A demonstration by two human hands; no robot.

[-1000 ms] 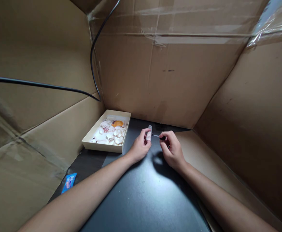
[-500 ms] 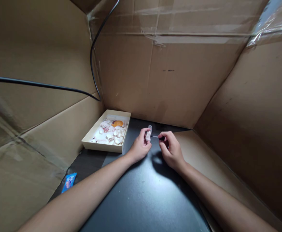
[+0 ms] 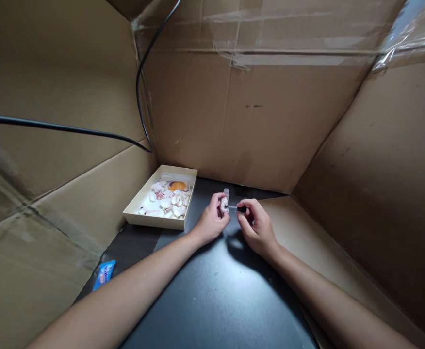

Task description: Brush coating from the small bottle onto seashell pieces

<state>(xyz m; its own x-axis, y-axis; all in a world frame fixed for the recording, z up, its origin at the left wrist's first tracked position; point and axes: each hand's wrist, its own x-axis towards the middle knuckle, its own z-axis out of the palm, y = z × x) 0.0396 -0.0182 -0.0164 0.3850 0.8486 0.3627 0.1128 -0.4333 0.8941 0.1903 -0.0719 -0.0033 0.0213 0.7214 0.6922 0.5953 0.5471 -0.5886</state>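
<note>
My left hand (image 3: 211, 222) is closed around a small clear glass bottle (image 3: 226, 195) with pale, whitish-pink matter in or on its body. Fingers hide part of the bottle, and its neck points away from me. In my right hand (image 3: 258, 227), thumb and fingers pinch the black cap of an applicator brush (image 3: 241, 209). From the cap a thin light stem runs left, and its dark tip appears to meet the side of the bottle. Both hands are over the dark tabletop (image 3: 198, 300).
A cream tray (image 3: 154, 221) of seashells (image 3: 176, 206), one of them orange, stands left of my hands. Nearer me on the left lies a blue packet (image 3: 104, 273). Cardboard walls (image 3: 256, 126) enclose the table, and a black cable (image 3: 138, 82) hangs at the back left.
My right hand has shifted slightly left, bringing the brush tip to the bottle's side. The left hand and bottle have hardly moved.
</note>
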